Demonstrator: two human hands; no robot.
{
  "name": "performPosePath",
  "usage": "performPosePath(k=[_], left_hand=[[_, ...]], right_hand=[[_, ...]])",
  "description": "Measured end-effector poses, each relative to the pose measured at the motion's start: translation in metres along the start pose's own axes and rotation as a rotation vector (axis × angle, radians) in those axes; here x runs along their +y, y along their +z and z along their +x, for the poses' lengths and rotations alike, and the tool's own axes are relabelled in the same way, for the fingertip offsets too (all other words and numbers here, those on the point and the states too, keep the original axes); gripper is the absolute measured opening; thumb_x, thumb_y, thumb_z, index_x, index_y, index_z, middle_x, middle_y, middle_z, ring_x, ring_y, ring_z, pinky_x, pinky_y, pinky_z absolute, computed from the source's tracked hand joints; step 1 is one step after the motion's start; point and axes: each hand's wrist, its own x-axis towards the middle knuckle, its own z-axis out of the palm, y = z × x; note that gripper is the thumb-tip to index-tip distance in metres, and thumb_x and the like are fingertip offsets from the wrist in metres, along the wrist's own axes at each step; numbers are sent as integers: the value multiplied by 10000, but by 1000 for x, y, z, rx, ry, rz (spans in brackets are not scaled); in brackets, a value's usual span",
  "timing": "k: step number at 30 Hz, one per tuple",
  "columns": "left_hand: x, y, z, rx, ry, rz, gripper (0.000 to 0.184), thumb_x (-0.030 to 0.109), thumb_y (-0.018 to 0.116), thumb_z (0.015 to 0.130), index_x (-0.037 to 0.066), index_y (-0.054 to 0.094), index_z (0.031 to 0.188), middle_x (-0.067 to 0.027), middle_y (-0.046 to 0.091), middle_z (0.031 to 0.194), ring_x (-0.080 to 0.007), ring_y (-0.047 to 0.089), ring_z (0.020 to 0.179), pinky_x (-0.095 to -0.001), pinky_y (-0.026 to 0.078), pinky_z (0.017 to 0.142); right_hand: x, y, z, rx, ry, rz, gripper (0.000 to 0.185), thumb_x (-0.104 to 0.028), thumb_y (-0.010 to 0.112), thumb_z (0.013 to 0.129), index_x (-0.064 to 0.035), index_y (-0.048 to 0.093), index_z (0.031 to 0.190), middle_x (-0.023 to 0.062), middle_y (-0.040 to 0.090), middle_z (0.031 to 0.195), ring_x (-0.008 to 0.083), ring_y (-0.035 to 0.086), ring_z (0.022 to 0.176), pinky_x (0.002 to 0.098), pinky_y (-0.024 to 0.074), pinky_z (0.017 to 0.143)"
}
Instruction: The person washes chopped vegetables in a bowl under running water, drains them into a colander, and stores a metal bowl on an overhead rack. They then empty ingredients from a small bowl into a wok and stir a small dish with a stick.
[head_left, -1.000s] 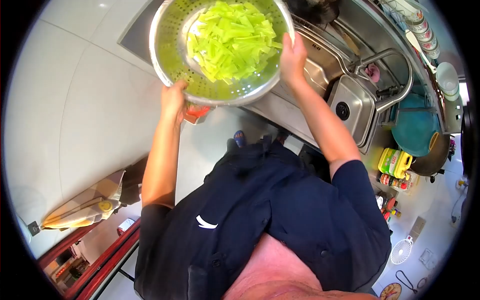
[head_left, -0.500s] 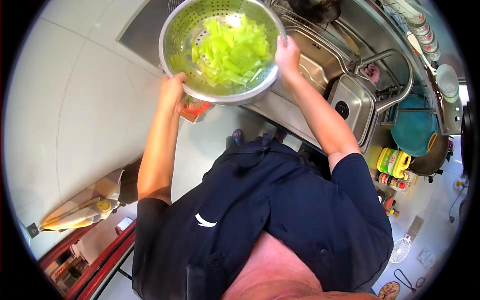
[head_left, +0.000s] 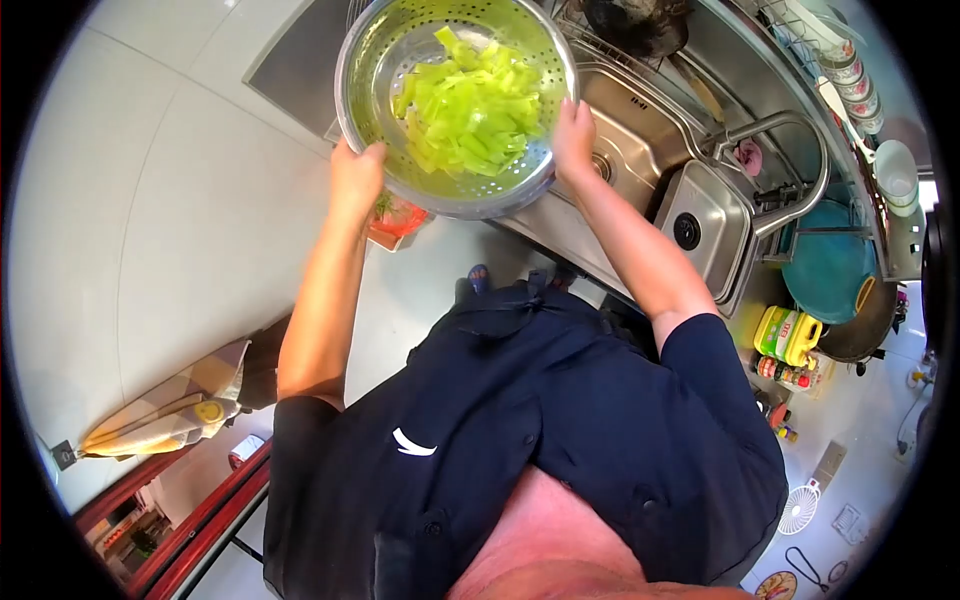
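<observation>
A metal colander [head_left: 362, 105] with round holes is held up in front of me, above the floor and beside the counter edge. Pale green chopped vegetable pieces [head_left: 475, 105] lie heaped in it. My left hand [head_left: 357, 180] grips its rim at the lower left, thumb on top. At the right side of the rim, my right hand [head_left: 574, 142] is closed on the colander as well. The fingers of both hands are partly hidden under the rim.
To the right is a steel double sink [head_left: 640, 135] with a curved faucet [head_left: 822, 150]. A dark wok [head_left: 640, 22] stands beyond it. A yellow oil jug [head_left: 790, 335] and a teal round lid or basin [head_left: 828, 260] are farther right. A red bag [head_left: 400, 217] sits below the colander.
Both hands have shifted the colander slightly right and down. The vegetable pieces have moved and bunched differently inside it.
</observation>
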Motion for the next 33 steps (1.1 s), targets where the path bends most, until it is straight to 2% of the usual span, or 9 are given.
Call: performPosePath(k=[2,4,7,9,16,18,20,26,33], left_hand=[[-3,0,-4,-69,-51,-21,425,50,535,812,-55,592,1221,-145,665,1120,-230,616,1014,-331,460,909],[6,1,-12,-52,-50,6,430,49,537,813,-48,588,1228,-146,660,1132,-232,616,1014,-335,462,903],[13,-2,-13,-10,4,17,434,45,539,813,-55,582,1233,-155,656,1141,-239,615,1015,-341,464,902],[4,-15,-9,-36,-48,-48,436,41,542,805,-70,580,1225,-170,654,1136,-243,617,1013,-345,468,896],[-5,-7,4,-31,-156,-134,432,12,534,767,-84,569,1187,-190,650,1094,-268,629,975,-359,486,877],[-8,-9,8,-32,-204,-106,439,13,535,759,-77,562,1188,-198,645,1053,-267,641,910,-363,520,782],[-15,-7,11,5,-200,-133,287,44,544,766,-93,587,1015,-147,624,830,-213,596,592,-332,505,499],[-7,-7,13,-17,-289,-81,255,62,561,788,-58,584,1012,-121,616,776,-193,581,542,-312,502,458],[-29,-9,26,-20,-291,-43,280,64,563,794,-58,566,1046,-130,622,782,-202,582,523,-317,499,440]], right_hand=[[5,-3,-2,7,13,-58,299,-267,456,1007,10,567,1036,183,632,934,279,600,863,397,458,800],[-1,-4,-8,-10,25,-72,303,-273,455,1008,7,566,1037,184,633,941,274,600,864,400,458,803],[-25,-4,-6,15,61,60,296,-273,462,1021,5,563,1013,105,588,868,165,522,785,355,453,743],[-33,-8,-15,-1,-33,29,294,-263,457,1009,14,556,1013,205,629,940,289,600,852,404,459,796],[6,3,3,-68,3,-79,307,-278,481,994,10,580,1036,225,654,929,354,637,876,429,476,795],[11,3,10,-120,25,-173,336,-312,500,978,2,593,1051,233,664,954,373,644,905,435,484,805],[17,2,19,-168,42,-266,368,-347,518,962,-5,607,1066,241,673,978,392,651,934,441,493,814],[11,-5,17,-237,-97,-565,465,-478,549,900,-63,653,1081,217,690,996,392,661,937,461,508,820],[-4,-14,7,-398,-83,-653,474,-499,581,875,-48,722,910,213,696,836,374,682,798,459,526,748]])
